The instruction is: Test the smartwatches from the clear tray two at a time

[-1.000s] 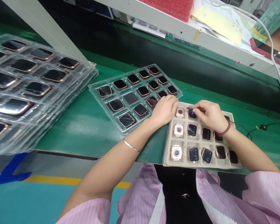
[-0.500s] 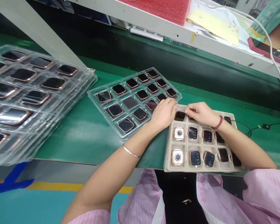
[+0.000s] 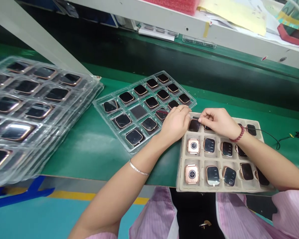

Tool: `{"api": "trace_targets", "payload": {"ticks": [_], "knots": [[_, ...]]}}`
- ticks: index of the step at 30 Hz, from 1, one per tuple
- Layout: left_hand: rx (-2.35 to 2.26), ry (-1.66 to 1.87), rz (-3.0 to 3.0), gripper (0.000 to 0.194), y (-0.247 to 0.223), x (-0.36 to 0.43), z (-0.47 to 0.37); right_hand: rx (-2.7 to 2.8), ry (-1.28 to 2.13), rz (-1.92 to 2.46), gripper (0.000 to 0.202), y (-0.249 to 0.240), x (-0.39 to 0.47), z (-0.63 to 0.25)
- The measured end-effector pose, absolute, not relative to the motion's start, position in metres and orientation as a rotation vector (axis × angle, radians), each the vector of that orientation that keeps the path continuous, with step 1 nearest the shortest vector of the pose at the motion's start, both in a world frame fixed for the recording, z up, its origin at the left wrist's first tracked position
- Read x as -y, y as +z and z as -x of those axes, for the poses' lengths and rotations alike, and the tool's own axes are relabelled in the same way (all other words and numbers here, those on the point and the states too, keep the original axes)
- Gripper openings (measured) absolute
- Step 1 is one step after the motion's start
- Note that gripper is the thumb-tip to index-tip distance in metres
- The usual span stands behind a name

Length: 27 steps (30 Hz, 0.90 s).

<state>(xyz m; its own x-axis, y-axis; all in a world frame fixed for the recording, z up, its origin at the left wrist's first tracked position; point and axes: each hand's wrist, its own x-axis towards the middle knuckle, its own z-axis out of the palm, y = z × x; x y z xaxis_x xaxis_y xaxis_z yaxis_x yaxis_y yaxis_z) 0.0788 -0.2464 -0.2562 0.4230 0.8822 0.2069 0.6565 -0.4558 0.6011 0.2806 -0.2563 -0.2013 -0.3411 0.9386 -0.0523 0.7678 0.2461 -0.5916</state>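
A beige tray (image 3: pixel 185 159) of watch faces lies at the bench's front edge, two faces showing their rose-gold backs. My right hand (image 3: pixel 214 121) is closed in a pinch at the right edge of a dark watch face (image 3: pixel 194 125) in the tray's top left compartment. My left hand (image 3: pixel 176 121) rests between the beige tray and a clear plastic tray (image 3: pixel 107 122), its fingertips near that compartment; what they hold, if anything, is hidden. Dark watch faces fill most of the clear tray, and one of its compartments holds only a flat dark square (image 3: pixel 139 111).
At the left stands a tall stack of clear trays (image 3: pixel 64 113) with more watch faces. A thin black cable (image 3: pixel 269 132) runs over the green bench (image 3: pixel 82 152) at the right. A white shelf (image 3: pixel 164 20) with papers and red foam crosses the back.
The view has shifted slightly. The watch face in the top left compartment shows more of itself and sits a little tilted. Both hands stay almost in place.
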Motion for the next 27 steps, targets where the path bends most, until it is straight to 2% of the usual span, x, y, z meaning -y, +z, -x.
{"api": "trace_targets", "payload": {"ticks": [4, 10, 14, 19, 25, 27], "knots": [[-1.287, 0.703, -2.246, 0.038, -0.255, 0.246, -0.078, 2.342, 0.465, 1.444, 0.015, -0.185, 0.280, -0.274], [-1.276, 0.708, -2.242, 0.037, -0.254, 0.244, -0.079, 2.751, 0.605, 1.285, 0.018, -0.173, 0.333, -0.263], [-1.269, 0.714, -2.257, 0.037, -0.254, 0.244, -0.079, 2.594, 0.776, 1.261, 0.024, -0.173, 0.335, -0.264], [-1.277, 0.728, -2.268, 0.038, -0.256, 0.245, -0.078, 2.642, 0.563, 1.393, 0.021, -0.178, 0.332, -0.263], [-1.257, 0.738, -2.274, 0.037, -0.256, 0.245, -0.077, 2.416, 1.026, 1.320, 0.025, -0.174, 0.327, -0.270], [-1.253, 0.736, -2.267, 0.037, -0.257, 0.245, -0.076, 2.392, 1.059, 1.383, 0.025, -0.175, 0.320, -0.274]]}}
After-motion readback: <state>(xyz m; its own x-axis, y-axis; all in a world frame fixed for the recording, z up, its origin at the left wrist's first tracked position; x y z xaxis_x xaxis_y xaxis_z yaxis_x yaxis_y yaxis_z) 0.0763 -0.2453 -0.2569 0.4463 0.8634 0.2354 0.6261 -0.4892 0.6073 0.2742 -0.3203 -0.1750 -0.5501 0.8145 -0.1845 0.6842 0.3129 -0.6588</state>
